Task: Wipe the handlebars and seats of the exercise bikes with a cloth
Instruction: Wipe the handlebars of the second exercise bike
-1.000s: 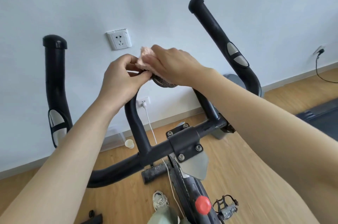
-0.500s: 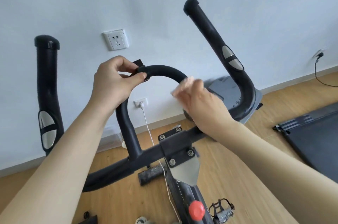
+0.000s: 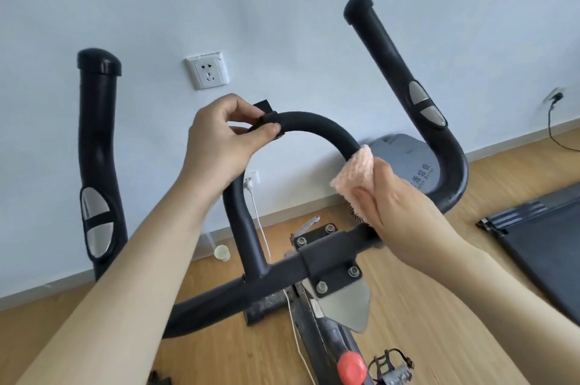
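Note:
The exercise bike's black handlebar has a curved centre loop [image 3: 317, 125] and two upright outer grips, one at the left [image 3: 97, 146] and one at the right [image 3: 398, 70]. My left hand [image 3: 226, 143] pinches a small black strap on the top left of the loop. My right hand [image 3: 395, 199] grips a pink cloth [image 3: 354, 174] wrapped round the loop's right leg, just above the crossbar [image 3: 282, 278]. The seat is out of view.
A white wall with a socket [image 3: 207, 70] stands close behind the bike. On the wooden floor are a paper cup [image 3: 222, 252], a white cable [image 3: 260, 227], a grey bike base [image 3: 408, 161] and a dark treadmill [image 3: 539, 237] at right. A red knob [image 3: 351, 365] and pedal [image 3: 392, 365] sit below.
My right hand has carried the cloth from the top of the loop down its right side to the lower leg. My left hand has stayed at the strap on the loop's top left.

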